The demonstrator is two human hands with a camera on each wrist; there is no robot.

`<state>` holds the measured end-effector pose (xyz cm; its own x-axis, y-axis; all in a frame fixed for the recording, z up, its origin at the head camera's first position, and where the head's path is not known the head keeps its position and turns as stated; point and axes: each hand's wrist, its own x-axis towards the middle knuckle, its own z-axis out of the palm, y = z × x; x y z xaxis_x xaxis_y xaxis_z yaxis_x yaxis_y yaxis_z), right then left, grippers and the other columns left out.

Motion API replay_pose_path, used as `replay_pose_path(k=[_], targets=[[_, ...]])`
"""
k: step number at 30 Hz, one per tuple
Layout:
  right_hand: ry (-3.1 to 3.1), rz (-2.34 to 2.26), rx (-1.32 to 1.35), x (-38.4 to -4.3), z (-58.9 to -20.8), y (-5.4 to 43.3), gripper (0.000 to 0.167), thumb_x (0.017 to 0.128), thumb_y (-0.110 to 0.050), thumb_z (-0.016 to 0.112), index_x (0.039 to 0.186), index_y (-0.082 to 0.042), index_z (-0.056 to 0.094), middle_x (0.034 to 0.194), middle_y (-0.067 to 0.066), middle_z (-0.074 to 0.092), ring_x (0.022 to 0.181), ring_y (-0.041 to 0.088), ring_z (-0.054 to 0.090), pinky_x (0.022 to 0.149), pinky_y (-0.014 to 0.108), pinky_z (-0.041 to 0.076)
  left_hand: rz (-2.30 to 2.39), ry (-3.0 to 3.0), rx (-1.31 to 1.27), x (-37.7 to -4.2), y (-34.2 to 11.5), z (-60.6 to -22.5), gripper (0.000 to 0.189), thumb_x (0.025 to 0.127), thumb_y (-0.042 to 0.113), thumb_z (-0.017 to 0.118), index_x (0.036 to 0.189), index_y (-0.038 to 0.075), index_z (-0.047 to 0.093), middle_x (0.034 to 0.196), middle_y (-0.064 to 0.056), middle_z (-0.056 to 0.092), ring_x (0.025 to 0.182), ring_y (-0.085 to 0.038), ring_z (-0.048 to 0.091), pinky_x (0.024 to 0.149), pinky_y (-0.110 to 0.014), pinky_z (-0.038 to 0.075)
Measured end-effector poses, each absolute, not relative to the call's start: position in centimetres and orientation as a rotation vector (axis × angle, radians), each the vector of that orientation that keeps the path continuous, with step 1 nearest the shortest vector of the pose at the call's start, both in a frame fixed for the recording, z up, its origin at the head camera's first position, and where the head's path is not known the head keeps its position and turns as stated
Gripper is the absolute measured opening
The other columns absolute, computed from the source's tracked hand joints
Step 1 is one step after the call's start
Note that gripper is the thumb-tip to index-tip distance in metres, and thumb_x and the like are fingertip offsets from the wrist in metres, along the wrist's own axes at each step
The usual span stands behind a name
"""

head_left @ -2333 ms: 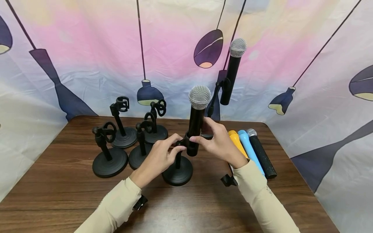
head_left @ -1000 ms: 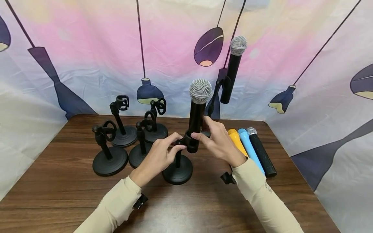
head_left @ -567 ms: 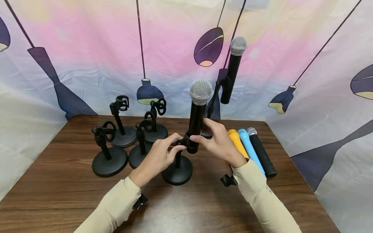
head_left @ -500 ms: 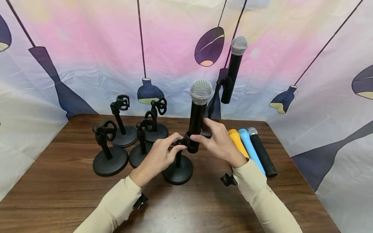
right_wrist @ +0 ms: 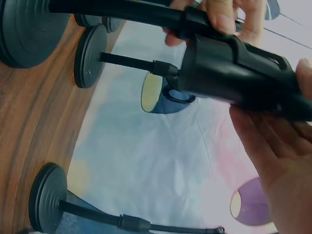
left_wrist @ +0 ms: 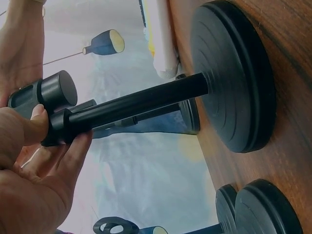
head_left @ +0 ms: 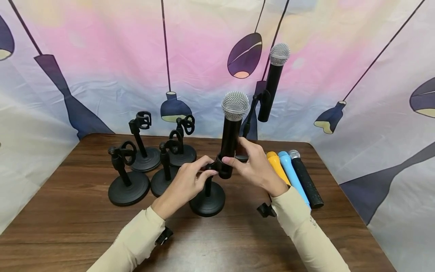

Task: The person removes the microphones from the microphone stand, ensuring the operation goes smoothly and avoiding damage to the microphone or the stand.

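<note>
A black microphone [head_left: 229,138] with a silver mesh head stands nearly upright in the ring clip of a small round-based stand [head_left: 208,202]. My right hand [head_left: 256,164] grips the microphone's lower body, thumb at the clip and fingers behind. My left hand [head_left: 185,181] pinches the stand's neck just under the clip. In the left wrist view, thumb and fingers close around the joint atop the stand's pole [left_wrist: 141,102]. The right wrist view shows the microphone's butt end [right_wrist: 209,66] poking out below the clip.
To the left stand several black stands with bare ring clips, one a front-left stand [head_left: 129,189]. Behind, another microphone [head_left: 272,87] sits on a taller stand. At right lie a yellow microphone [head_left: 276,166], a blue one [head_left: 293,177] and a black one [head_left: 306,181] on the wooden table [head_left: 238,245].
Compared with 2.3 s ago, the held microphone's head sits slightly higher, and its butt end has risen a little too. Both hands keep their grips in nearly the same places.
</note>
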<state>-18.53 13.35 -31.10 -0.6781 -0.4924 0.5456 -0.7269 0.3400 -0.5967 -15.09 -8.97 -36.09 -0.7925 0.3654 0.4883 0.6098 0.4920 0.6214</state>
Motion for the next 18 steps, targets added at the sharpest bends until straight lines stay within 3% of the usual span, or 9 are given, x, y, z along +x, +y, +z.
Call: replay_pose_path(k=[4,11,18], targets=[[-2.352,1.338,1.153,-18.64,-30.8,13.79,0.044,0.088,-0.007,0.081,0.125,-0.001,0.059,0.11,0.009,0.067,0.102,0.019,0.069,0.089,0.034,0.056,-1.186,-2.452,-0.836,-15.16,-8.98,-35.97,0.013,0.102,0.018,0.063,0.113,0.013,0.064,0.085,0.003,0.068,0.063,-0.009,0.061,0.06,-0.027,0.05],[-2.412,1.126,1.055,-18.45,-30.85,13.48,0.03,0.095,-0.02,0.075,0.118,-0.007,0.061,0.105,0.003,0.07,0.097,0.016,0.067,0.081,0.038,0.053,-1.172,-2.453,-0.832,-15.23,-9.01,-36.03,0.013,0.101,0.018,0.063,0.114,0.012,0.064,0.085,0.002,0.068,0.065,-0.011,0.064,0.062,-0.027,0.051],[-2.363,1.068,1.015,-18.3,-31.13,13.17,0.029,0.097,-0.02,0.072,0.118,-0.004,0.06,0.1,0.005,0.07,0.092,0.018,0.068,0.076,0.038,0.054,-1.161,-2.448,-0.836,-15.28,-8.98,-36.05,0.013,0.101,0.016,0.063,0.114,0.011,0.064,0.087,0.002,0.069,0.067,-0.013,0.066,0.062,-0.027,0.051]])
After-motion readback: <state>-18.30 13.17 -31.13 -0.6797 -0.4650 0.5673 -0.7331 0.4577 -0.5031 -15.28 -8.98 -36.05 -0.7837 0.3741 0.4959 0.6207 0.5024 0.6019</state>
